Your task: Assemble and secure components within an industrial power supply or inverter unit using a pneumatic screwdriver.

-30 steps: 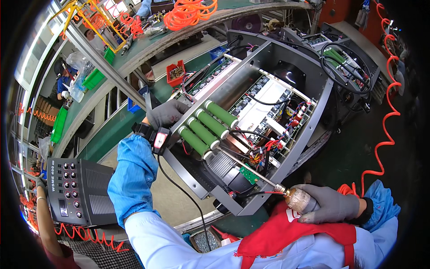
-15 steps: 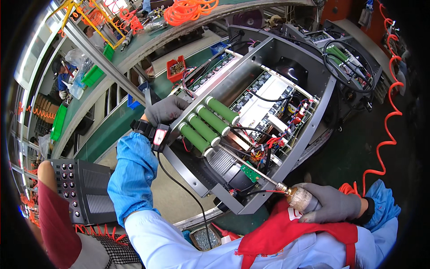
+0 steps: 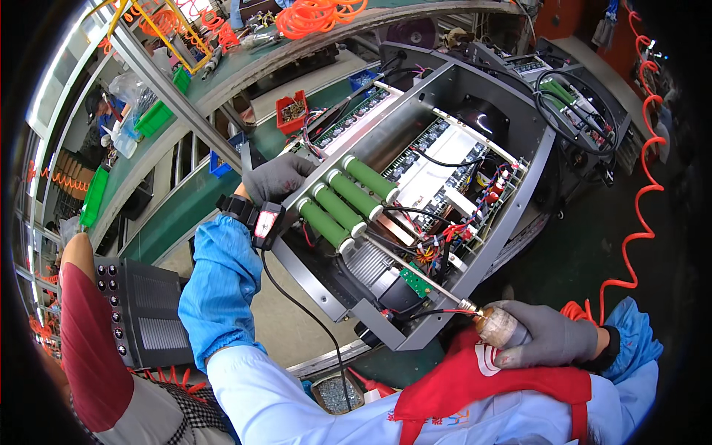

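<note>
Driver (image 3: pixel 495 326) crosses the near rim of the open grey chassis (image 3: pixel 305 282), its handle clamped in the right gloved hand (image 3: pixel 545 334), its shaft reaching the green cylinders (image 3: pixel 339 210). The left gloved hand (image 3: pixel 278 178) rests at the chassis edge, grip unclear. Both poses barely shift; only a co-worker's red sleeve (image 3: pixel 93 334) has swung further across a grey control box (image 3: pixel 152 311), seemingly leaving this work undisturbed.

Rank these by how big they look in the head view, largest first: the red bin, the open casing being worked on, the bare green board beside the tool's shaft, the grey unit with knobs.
1. Open casing
2. Grey unit, partly hidden by another person's arm
3. Red bin
4. Green board
</note>
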